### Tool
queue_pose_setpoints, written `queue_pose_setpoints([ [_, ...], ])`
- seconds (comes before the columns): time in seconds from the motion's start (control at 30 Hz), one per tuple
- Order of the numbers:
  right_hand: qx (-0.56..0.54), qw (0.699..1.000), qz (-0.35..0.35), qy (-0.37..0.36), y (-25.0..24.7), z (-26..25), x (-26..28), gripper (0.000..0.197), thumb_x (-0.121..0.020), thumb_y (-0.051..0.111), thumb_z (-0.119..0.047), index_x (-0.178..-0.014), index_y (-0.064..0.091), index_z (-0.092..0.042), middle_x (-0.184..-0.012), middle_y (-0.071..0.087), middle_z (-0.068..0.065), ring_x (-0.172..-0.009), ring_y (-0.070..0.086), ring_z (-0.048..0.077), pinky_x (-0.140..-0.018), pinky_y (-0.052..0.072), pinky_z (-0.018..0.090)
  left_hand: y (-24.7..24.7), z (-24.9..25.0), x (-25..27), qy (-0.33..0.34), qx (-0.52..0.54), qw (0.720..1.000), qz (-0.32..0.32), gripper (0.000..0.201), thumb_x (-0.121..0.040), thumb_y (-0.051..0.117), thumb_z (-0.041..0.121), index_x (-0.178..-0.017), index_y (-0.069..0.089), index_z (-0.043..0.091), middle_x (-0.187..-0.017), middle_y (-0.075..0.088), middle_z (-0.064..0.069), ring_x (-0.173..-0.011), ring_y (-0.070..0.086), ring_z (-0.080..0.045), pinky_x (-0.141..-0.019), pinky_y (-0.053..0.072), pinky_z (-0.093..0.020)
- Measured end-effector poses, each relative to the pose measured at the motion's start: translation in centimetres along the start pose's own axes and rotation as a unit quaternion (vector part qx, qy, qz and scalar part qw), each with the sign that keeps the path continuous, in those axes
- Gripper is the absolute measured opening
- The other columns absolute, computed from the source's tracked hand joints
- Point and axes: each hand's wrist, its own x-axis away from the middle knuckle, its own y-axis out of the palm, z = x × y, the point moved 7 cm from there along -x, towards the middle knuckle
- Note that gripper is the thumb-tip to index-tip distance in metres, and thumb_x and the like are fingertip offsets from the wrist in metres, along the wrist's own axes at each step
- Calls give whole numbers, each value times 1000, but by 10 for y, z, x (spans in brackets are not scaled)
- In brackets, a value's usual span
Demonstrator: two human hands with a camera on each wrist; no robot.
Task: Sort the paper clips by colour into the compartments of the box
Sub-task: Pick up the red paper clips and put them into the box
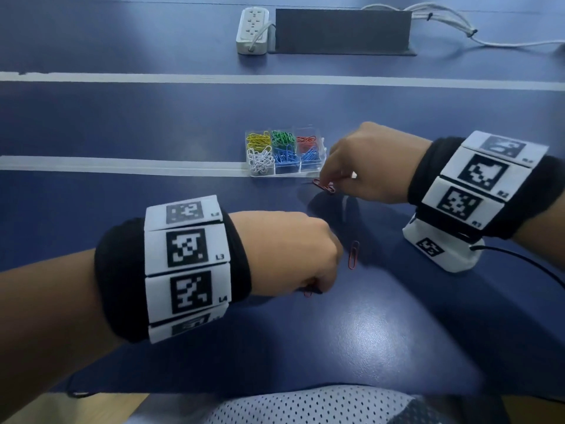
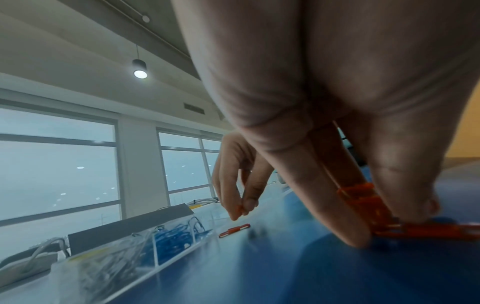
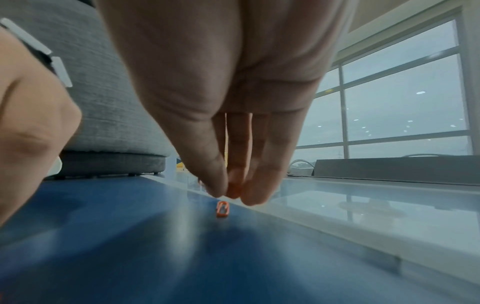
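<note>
A clear box (image 1: 321,163) holds yellow, green and red clips in its far compartments and white and blue clips in its near ones; the left wrist view shows it (image 2: 166,265) low at the left. Just right of its near corner, my right hand (image 1: 329,182) (image 3: 231,194) pinches a red clip (image 2: 238,208) close above the table. Another red clip (image 1: 331,189) (image 2: 233,230) (image 3: 223,209) lies under the fingertips. Nearer to me, my left hand (image 1: 312,289) (image 2: 381,222) pinches a bunch of red clips (image 2: 363,197) against the table. One loose red clip (image 1: 354,254) lies between the hands.
A white power strip (image 1: 252,30), a dark grey panel (image 1: 342,30) and white cables (image 1: 443,16) sit at the far side. White tape lines (image 1: 122,165) cross the blue table. The table's near edge (image 1: 275,393) runs just in front of me.
</note>
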Motion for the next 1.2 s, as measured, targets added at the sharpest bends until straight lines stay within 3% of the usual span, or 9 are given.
queue_pose_setpoints([
  [0.07,17,1000,-2,1,2,-1,-2,25,-81,53,-17,-92,74,-22,-87,72,7,-82,62,32,-77,53,40,-3,-1,0,4,-6,1000,17,17,-72,59,16,-78,73,21,-86,68,6,-75,64,-18,-52,54,-30],
  [0.17,15,1000,11,22,2,0,-7,24,-82,55,-21,-97,74,-20,-94,73,10,-91,63,33,-82,53,39,11,-6,-4,-39,-13,995,-86,24,-85,55,22,-105,67,18,-113,58,6,-101,56,-17,-77,51,-34],
  [0.23,20,999,-6,26,8,-2,-12,22,-81,59,-25,-99,72,-20,-99,69,11,-93,62,35,-81,53,37,13,-4,-7,-37,-33,993,-112,27,-84,57,20,-110,64,16,-118,54,4,-106,53,-20,-80,47,-34],
  [0.37,48,999,-21,12,16,-12,-15,24,-83,58,-15,-103,70,-21,-101,65,11,-94,62,37,-66,41,30,13,-3,-4,-5,-16,998,-54,20,-73,68,11,-93,71,13,-100,65,-1,-88,61,-26,-67,53,-33],
  [0.47,32,999,-28,21,15,-12,-15,26,-81,57,-12,-101,68,-25,-78,54,1,-93,61,33,-65,39,29,7,4,-1,38,-12,999,-23,16,-58,75,6,-71,73,16,-74,67,-2,-64,63,-30,-50,53,-32],
  [0.63,0,998,-51,29,13,-3,-13,29,-74,62,-18,-103,64,-23,-67,46,-11,-79,48,20,-70,41,27,17,-4,-3,-17,-14,995,-96,22,-87,53,15,-101,68,24,-103,66,1,-100,56,-29,-82,50,-38],
  [0.77,-3,999,-48,17,8,4,-9,24,-73,60,-16,-95,68,-23,-63,49,-14,-72,48,18,-69,44,27,16,-5,1,-31,-2,994,-104,26,-90,49,22,-109,64,29,-108,65,2,-103,56,-30,-86,49,-37],
  [0.93,15,998,-52,-13,3,10,0,30,-78,54,-9,-97,69,-26,-90,65,-6,-75,49,16,-79,49,30,11,-2,1,-28,4,996,-85,29,-89,46,19,-111,62,29,-110,63,4,-104,55,-26,-89,47,-36],
  [1.2,32,997,-74,5,14,11,8,24,-79,54,-13,-98,63,-25,-59,44,-17,-59,34,1,-68,39,25,14,-3,0,-54,53,994,-83,27,-86,46,15,-109,59,23,-109,59,4,-102,54,-23,-87,48,-38],
])
